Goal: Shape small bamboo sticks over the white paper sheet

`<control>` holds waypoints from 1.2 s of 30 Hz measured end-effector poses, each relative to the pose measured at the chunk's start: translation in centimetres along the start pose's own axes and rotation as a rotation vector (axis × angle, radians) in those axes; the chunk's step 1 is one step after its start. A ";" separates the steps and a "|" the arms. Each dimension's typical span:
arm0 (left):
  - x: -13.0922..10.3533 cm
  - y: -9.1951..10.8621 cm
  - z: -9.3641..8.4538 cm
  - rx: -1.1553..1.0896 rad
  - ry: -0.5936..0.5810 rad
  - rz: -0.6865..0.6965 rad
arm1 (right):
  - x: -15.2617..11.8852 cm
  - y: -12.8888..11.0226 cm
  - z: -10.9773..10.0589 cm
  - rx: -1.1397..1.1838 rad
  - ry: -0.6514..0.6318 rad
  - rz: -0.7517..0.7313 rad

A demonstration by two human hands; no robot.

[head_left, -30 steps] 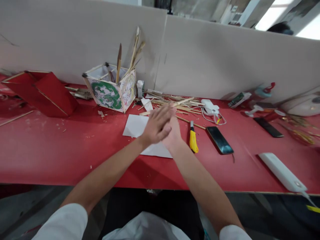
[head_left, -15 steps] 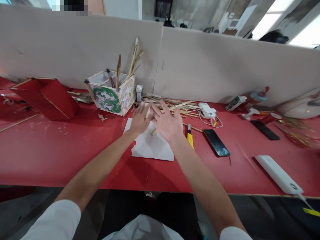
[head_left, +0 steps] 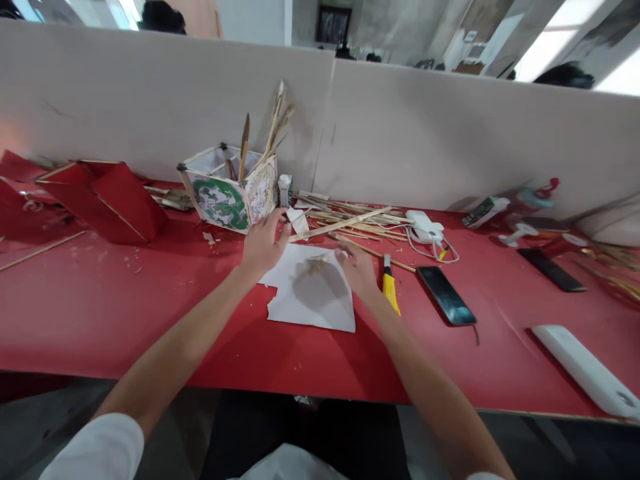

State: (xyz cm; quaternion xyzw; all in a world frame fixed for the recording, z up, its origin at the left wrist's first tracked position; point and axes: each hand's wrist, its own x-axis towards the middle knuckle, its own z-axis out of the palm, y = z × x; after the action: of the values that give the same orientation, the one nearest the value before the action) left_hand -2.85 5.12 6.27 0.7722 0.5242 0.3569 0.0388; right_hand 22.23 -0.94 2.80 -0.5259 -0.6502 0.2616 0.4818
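A white sheet of paper (head_left: 310, 303) with a ragged left edge lies on the red table, with a small blurred tan piece (head_left: 319, 264) above or on it. At the sheet's upper left, my left hand (head_left: 265, 245) has its thumb and fingers apart, beside a small white scrap (head_left: 299, 221). My right hand (head_left: 357, 267) is bent over the sheet's upper right edge; motion blurs its fingertips, and whether they hold anything is unclear. Beyond the sheet, a flat bamboo strip (head_left: 345, 225) slants across a pile of thin sticks (head_left: 373, 233).
Right of the sheet lie a yellow-handled knife (head_left: 389, 290), a phone (head_left: 447, 295), a white charger (head_left: 425, 227) with its cable, and a white power bank (head_left: 583, 367). A decorated paper box (head_left: 220, 202) holds sticks; left of it stands a red paper frame (head_left: 107, 203).
My hands have moved apart, the left one leftward and the right one slightly right, uncovering more of the sheet and the slanting strip. The view has shifted slightly.
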 end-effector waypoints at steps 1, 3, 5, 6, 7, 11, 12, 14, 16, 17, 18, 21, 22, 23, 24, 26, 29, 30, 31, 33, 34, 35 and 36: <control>-0.7 0.0 0.3 -0.003 -0.026 0.055 | -0.4 1.2 0.0 -0.193 0.015 -0.099; -2.2 0.3 1.4 0.038 -0.073 0.128 | -1.1 3.1 0.1 -0.430 -0.006 -0.248; -3.7 0.5 2.6 0.087 -0.108 0.197 | -1.6 4.0 0.4 -0.557 -0.002 -0.318; -4.3 0.6 3.1 0.106 -0.140 0.254 | -1.7 4.3 0.5 -0.594 0.005 -0.327; -4.7 0.6 3.4 0.119 -0.166 0.303 | -1.7 4.4 0.5 -0.620 0.001 -0.328; -5.4 0.8 4.0 0.145 -0.225 0.388 | -1.4 4.6 0.5 -0.640 -0.079 -0.289; -5.3 0.9 4.0 0.155 -0.243 0.395 | -1.3 4.7 0.5 -0.638 -0.093 -0.273; -5.2 1.1 4.2 0.175 -0.295 0.420 | -1.4 4.9 0.6 -0.630 -0.101 -0.243; -5.2 1.3 4.4 0.186 -0.339 0.440 | -1.6 5.1 0.7 -0.624 -0.101 -0.220; -5.3 1.3 4.5 0.186 -0.350 0.442 | -1.7 5.2 0.8 -0.622 -0.104 -0.214; -5.4 1.4 4.5 0.186 -0.356 0.437 | -1.8 5.2 0.9 -0.620 -0.111 -0.213; -5.6 1.4 4.5 0.189 -0.376 0.413 | -2.0 5.2 1.1 -0.605 -0.136 -0.218; -5.7 1.3 4.5 0.190 -0.385 0.409 | -2.0 5.2 1.1 -0.597 -0.141 -0.218; -5.8 1.3 4.5 0.190 -0.391 0.408 | -2.0 5.2 1.2 -0.588 -0.145 -0.217; -5.8 1.2 4.5 0.190 -0.393 0.407 | -2.0 5.2 1.2 -0.578 -0.148 -0.217; -5.8 1.0 4.7 0.187 -0.392 0.407 | -2.0 5.2 1.2 -0.555 -0.153 -0.221; -5.8 0.9 4.9 0.173 -0.396 0.410 | -1.9 5.4 1.1 -0.509 -0.151 -0.219; -5.8 0.9 5.0 0.168 -0.399 0.413 | -1.9 5.5 1.2 -0.492 -0.149 -0.214; -5.8 0.9 5.1 0.162 -0.402 0.413 | -1.8 5.5 1.2 -0.474 -0.144 -0.209; -5.8 1.0 5.1 0.158 -0.409 0.414 | -1.7 5.5 1.2 -0.430 -0.132 -0.201; -5.8 1.0 5.1 0.159 -0.413 0.414 | -1.7 5.5 1.2 -0.405 -0.124 -0.201; -5.8 1.1 5.0 0.161 -0.415 0.414 | -1.7 5.3 1.2 -0.380 -0.111 -0.202; -5.8 1.2 5.0 0.165 -0.415 0.413 | -1.6 5.1 1.2 -0.357 -0.097 -0.205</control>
State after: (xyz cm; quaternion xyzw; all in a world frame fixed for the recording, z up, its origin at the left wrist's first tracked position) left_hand -0.13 1.35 0.13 0.9195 0.3639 0.1482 0.0089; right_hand 23.32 -0.66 -2.62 -0.5210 -0.7586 0.1169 0.3733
